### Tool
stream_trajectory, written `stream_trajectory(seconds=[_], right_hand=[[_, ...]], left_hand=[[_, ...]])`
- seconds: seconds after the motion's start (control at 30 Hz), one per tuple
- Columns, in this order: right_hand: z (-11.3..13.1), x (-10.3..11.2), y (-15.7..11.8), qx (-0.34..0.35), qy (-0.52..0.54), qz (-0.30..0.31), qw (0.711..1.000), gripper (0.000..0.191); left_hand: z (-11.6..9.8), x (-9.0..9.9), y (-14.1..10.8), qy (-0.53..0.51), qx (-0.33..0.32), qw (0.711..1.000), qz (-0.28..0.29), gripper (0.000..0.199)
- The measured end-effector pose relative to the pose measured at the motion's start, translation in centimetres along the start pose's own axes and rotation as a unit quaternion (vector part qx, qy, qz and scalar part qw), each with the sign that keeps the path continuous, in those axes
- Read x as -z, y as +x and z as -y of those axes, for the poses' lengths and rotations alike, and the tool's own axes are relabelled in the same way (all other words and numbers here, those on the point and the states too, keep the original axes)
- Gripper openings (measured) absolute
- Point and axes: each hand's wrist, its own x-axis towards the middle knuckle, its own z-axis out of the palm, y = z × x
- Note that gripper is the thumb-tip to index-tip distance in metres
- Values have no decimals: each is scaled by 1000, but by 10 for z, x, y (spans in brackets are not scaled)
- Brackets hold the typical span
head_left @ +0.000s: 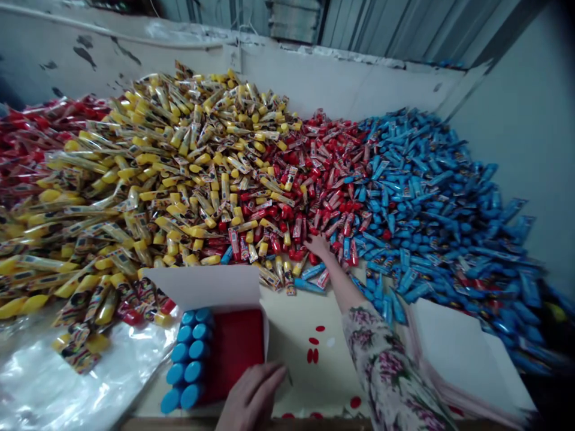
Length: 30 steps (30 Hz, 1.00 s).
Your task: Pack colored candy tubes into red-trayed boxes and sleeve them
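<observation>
Wall behind heaped tubes, right hand at edge, left hand on carton

The one head-worn view looks forward and steeply down from just behind the near edge of the work surface, facing the white-painted wall across the upper part of the frame. It sits close above the hands: the left hand enters at bottom centre, the right hand reaches up from lower right, and the heap of wrapped tubes fills the middle
</observation>
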Motion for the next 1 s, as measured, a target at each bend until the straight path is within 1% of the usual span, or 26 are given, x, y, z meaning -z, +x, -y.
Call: stream_trajectory(seconds=[0.03,0.07,0.1,0.17,0.2,0.23,0.3,0.37,0.4,0.43,0.47,0.5,0.57,0.6,0.63,0.7,0.73,0.77,0.83,0.87,0.9,0.97,1.0], right_hand=[[0,-5,-16,-1,1,-2,1000,46],[0,-10,-33,-1,3,-2,1000,48],[0,-14,-51,1,8,-1,1000,50],[-3,-19,-87,14,22,11,1000,50],[-5,-20,-104,26,33,22,999,49],[-8,-20,-121,40,45,36,998,48],[-19,-15,-152,72,71,67,993,45],[-35,-5,-178,121,121,94,981,44],[-44,1,-188,146,163,95,971,44],[-54,8,-196,161,208,83,961,44],[-64,15,-203,163,249,58,953,45],[-73,22,-209,149,276,23,949,45],[-88,33,-216,96,280,-50,954,44],[-92,37,-219,77,267,-74,958,42],[-92,39,-221,69,255,-84,961,40],[-85,40,-228,77,246,-78,963,34],[-78,39,-233,86,239,-59,965,31],[-69,36,-239,97,222,-31,970,27],[-49,26,-256,125,143,34,981,18],[-40,20,-265,139,87,58,985,24],[-32,13,-274,151,31,72,985,35],[-22,-1,-289,167,-51,66,982,54],[-20,-7,-294,174,-73,58,980,58]], left_hand=[[1,-12,7,-25,2,999,26,41],[4,-23,12,-44,21,998,39,41],[6,-35,17,-59,55,995,54,41],[11,-56,24,-79,123,987,67,41],[13,-64,26,-88,145,983,72,41],[15,-70,29,-94,158,980,73,41],[18,-77,34,-97,162,980,70,40],[21,-79,42,-65,155,984,61,39],[23,-79,46,-30,157,985,60,40],[26,-80,51,17,165,984,67,42],[28,-82,56,70,177,978,82,45],[29,-84,62,126,192,968,104,47],[29,-90,75,226,216,936,162,50],[28,-94,82,266,217,920,189,49],[27,-97,88,299,207,906,214,47],[23,-102,100,336,168,890,256,42],[21,-104,106,341,145,888,273,40],[20,-105,110,339,125,888,286,38],[20,-106,116,332,107,888,299,36],[20,-105,117,333,110,889,295,37],[22,-104,117,336,120,888,289,38],[25,-101,113,346,153,884,275,39],[26,-99,110,349,168,881,273,38]])
